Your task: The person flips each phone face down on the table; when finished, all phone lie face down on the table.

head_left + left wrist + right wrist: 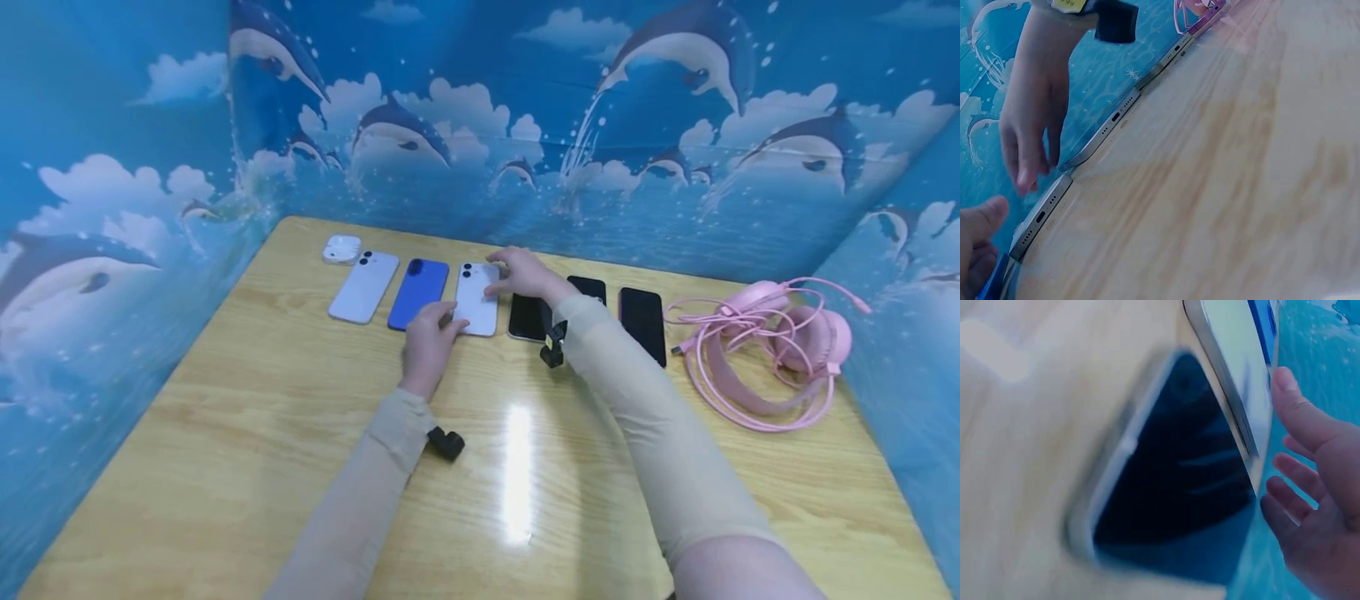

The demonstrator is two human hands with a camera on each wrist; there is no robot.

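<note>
A white phone [477,317] lies back up on the table, its two-lens camera at the far left corner. By its lower left corner is my left hand [429,350], thumb and fingers spread at the corner. My right hand [525,273] reaches over its upper right side, fingertips at the edge. In the right wrist view the right hand's thumb stands apart from its loosely bent fingers, with nothing between them. Just right of the white phone lies a black-screened phone [1172,469], partly under the right forearm in the head view. Left of it is a blue phone [417,295].
Further left are another pale phone [364,288] and a small white case [342,248]. To the right lie two more dark phones, one at the back [587,287] and one beside it [642,321]. Pink headphones [821,337] with a coiled cable rest at far right. A dolphin-print curtain [465,200] borders the table.
</note>
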